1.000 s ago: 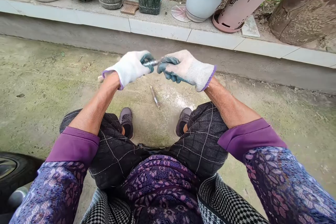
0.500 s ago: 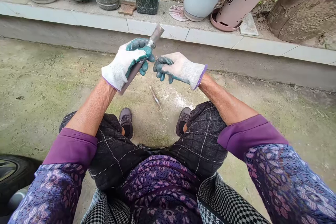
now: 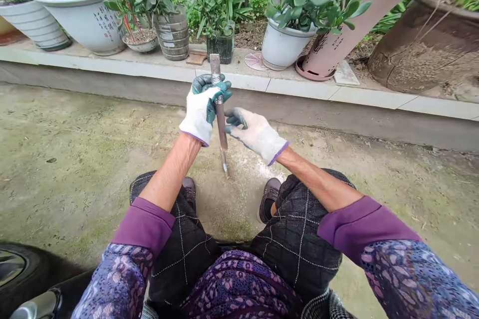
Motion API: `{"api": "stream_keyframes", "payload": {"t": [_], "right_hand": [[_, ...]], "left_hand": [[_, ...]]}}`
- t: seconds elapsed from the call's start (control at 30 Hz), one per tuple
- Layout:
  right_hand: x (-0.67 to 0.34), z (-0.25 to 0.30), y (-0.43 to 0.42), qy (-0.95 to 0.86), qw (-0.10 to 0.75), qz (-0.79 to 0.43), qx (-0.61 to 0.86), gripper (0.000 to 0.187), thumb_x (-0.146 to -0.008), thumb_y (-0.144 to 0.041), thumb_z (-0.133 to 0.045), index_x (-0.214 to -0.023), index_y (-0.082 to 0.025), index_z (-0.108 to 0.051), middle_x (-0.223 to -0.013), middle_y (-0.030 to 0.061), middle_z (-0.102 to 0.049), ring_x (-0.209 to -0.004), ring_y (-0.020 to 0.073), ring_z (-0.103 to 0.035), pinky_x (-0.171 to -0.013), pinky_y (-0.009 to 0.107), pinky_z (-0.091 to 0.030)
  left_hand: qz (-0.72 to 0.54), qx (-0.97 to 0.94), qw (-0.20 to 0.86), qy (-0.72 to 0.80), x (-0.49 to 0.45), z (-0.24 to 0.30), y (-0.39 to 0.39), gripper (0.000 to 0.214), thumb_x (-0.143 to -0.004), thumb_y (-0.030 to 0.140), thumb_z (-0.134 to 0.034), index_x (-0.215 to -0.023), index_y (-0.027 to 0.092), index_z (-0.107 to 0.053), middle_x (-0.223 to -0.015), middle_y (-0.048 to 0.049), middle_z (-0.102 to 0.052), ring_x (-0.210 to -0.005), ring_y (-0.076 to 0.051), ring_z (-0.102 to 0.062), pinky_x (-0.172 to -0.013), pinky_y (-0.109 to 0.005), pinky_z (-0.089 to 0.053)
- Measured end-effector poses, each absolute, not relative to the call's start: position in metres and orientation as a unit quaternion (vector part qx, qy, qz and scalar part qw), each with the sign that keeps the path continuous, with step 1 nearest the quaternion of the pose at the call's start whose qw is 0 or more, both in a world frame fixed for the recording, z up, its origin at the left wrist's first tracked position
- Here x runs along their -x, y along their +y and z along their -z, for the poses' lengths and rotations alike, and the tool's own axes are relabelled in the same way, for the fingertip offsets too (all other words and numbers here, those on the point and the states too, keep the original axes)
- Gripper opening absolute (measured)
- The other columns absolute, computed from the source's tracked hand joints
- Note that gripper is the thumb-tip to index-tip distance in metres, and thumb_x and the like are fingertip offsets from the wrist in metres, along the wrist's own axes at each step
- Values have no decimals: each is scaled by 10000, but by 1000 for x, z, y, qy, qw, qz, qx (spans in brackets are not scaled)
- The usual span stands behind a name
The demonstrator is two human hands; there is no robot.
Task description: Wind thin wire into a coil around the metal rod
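Observation:
In a white glove with green-coated fingers, my left hand (image 3: 205,104) is wrapped round a grey-brown bar (image 3: 221,132). The bar stands nearly upright, its flat top end poking out above the fingers. Silvery wire (image 3: 216,79) is wound in coils round its upper part, partly covered by the glove. Close on the right side of the bar is my gloved right hand (image 3: 252,129), its fingers curled in by the bar. What these fingers hold, if anything, is too small to make out. Below the bar, a short stick with a pale, shiny end (image 3: 224,165) lies on the ground.
Ahead runs a low tiled ledge (image 3: 299,90) bearing several potted plants, among them a white pot (image 3: 286,47) and a pink planter (image 3: 329,52). White powder (image 3: 249,169) is scattered on the concrete between my shoes. A black tyre (image 3: 35,269) is at the lower left.
My view has tipped up, showing more of the plants. The bar has turned from slanted to nearly upright in my left hand. My right hand has moved down from the coils to beside the lower bar.

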State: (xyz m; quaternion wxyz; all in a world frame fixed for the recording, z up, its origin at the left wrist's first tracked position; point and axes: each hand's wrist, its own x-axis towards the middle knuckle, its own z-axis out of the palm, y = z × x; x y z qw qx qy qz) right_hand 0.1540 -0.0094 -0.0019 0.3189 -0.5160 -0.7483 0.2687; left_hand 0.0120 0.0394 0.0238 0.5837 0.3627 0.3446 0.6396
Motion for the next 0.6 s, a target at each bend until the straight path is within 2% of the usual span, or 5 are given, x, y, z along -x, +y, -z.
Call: {"api": "stream_keyframes", "payload": {"t": [0.17, 0.27, 0.37, 0.5, 0.6], "right_hand": [[-145, 7, -4, -714, 289, -259, 583, 403, -729, -312, -694, -1102, -189, -607, -936, 64, -703, -809, 236, -645, -778, 390, -545], [-157, 7, 6, -642, 373, -314, 592, 328, -763, -320, -619, -1066, -202, -584, -821, 7, -637, -632, 167, -585, -604, 314, -537], [-179, -1, 12, -576, 462, -341, 581, 350, -771, -343, -595, -1094, -212, -564, -727, -46, -541, -501, 117, -476, -436, 236, -439], [-212, -13, 17, -554, 503, -326, 578, 289, -789, -388, -583, -1016, -210, -570, -674, -61, -493, -470, 106, -415, -400, 218, -377], [-232, -10, 24, -580, 446, -278, 622, 268, -833, -413, -559, -988, -198, -600, -675, -43, -525, -504, 121, -437, -466, 236, -408]], "left_hand": [[-686, -307, 589, 297, -41, -26, 43, 229, -779, 58, -679, -839, 210, -518, -783, 37, -692, -859, -123, -731, -858, -282, -584], [-674, -286, 606, 310, -45, -26, 43, 224, -777, 63, -678, -836, 204, -514, -715, 52, -661, -761, -107, -721, -795, -254, -582], [-632, -294, 644, 316, -38, -25, 40, 174, -795, 85, -654, -876, 199, -549, -700, 45, -662, -661, -110, -704, -699, -258, -585], [-526, -385, 670, 356, -25, -28, 26, 99, -809, 140, -635, -907, 142, -650, -621, 20, -634, -484, -118, -626, -498, -249, -530], [-459, -493, 654, 344, -24, -31, 10, 110, -783, 150, -650, -869, 104, -701, -562, 17, -592, -421, -102, -553, -419, -232, -465]]}}
